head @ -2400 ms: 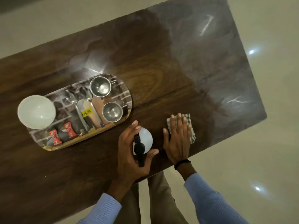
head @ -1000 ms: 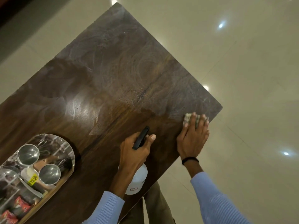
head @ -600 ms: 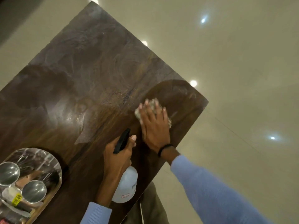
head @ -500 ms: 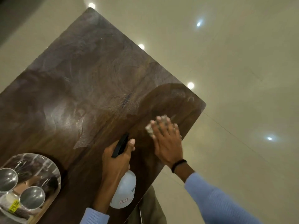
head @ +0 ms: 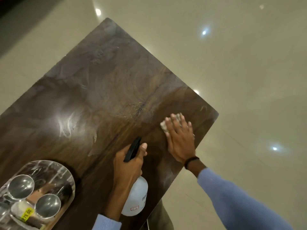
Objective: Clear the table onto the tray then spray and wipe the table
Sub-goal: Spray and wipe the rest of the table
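— What is held in the hands?

— A white spray bottle [head: 137, 196] is gripped by the left hand [head: 128, 166], fingers wrapped round its neck, and its black nozzle [head: 132, 149] is pointed up and away across the bench [head: 99, 90]. The bottle's body is seen below the wrist, over the bench's near edge. A pale cloth [head: 164, 126] is pressed flat on the bench under the right hand [head: 181, 140]; the fingers are spread and laid out straight rather than clenched, and only the cloth's far and left edges are seen past the fingertips.

— Where on the bench is the cloth?

— Close to the right corner, just inside the near edge. The two hands are set near each other but are not touching.

— And the tray?

— A mirrored tray [head: 66, 173] is seen at the lower left, partly cut off by the frame. Two steel cups [head: 20, 186] are stood on it, one behind the other, and a yellow price tag [head: 27, 214] is shown beside the nearer cup. The other items on it are too blurred to be told.

— Is anything noted on the surface?

— Pale streaks are caught in the glare left of centre, and a dark scratch is seen near the middle. A black band [head: 191, 161] is worn on the right wrist.
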Tool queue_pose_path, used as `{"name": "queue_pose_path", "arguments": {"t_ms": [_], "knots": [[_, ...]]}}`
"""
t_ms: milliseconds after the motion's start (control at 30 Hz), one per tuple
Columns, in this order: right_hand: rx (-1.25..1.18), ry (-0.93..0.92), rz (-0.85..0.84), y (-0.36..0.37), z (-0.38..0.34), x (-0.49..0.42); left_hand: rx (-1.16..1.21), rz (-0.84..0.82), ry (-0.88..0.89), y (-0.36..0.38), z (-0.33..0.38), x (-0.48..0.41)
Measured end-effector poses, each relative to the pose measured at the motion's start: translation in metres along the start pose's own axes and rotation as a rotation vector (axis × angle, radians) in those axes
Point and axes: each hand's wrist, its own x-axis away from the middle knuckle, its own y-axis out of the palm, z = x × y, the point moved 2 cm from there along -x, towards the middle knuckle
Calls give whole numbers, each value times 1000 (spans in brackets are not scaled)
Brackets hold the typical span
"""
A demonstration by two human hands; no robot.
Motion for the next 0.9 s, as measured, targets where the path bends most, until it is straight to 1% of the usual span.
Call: {"name": "queue_pose_path", "arguments": {"t_ms": [67,133,200,233,267,300,400,433,500,567,600,633,700,767,900], "knots": [[33,194,10,-3,49,9,13,-1,6,-7,3,1],[26,400,21,-8,90,-13,-1,-2,28,-13,7,0],[-81,611,86,-22,105,-51,-4,-1,48,-16,9,-2],[-126,675,110,-29,102,-72,1,3,52,-17,9,-3],[-145,684,126,-34,91,-92,8,9,48,-18,9,-4],[-136,630,133,-36,73,-108,12,14,38,-17,10,-6],[-25,315,113,-21,7,-123,10,25,10,-13,12,-12],[1,211,94,-14,-10,-111,12,27,11,-11,13,-15],[21,3,-5,-4,-28,-67,10,26,20,-7,16,-19],[18,-146,-62,-5,-12,-30,3,28,19,-3,22,-24],[35,-156,-72,-8,5,-24,1,37,16,0,24,-25],[51,-124,-76,-12,23,-28,-2,55,15,3,27,-27],[62,23,-63,-18,47,-55,-23,90,12,9,32,-34],[40,162,-3,-24,51,-97,-44,128,15,14,40,-42],[-37,269,72,-30,32,-158,-41,271,100,22,61,-54]]}}
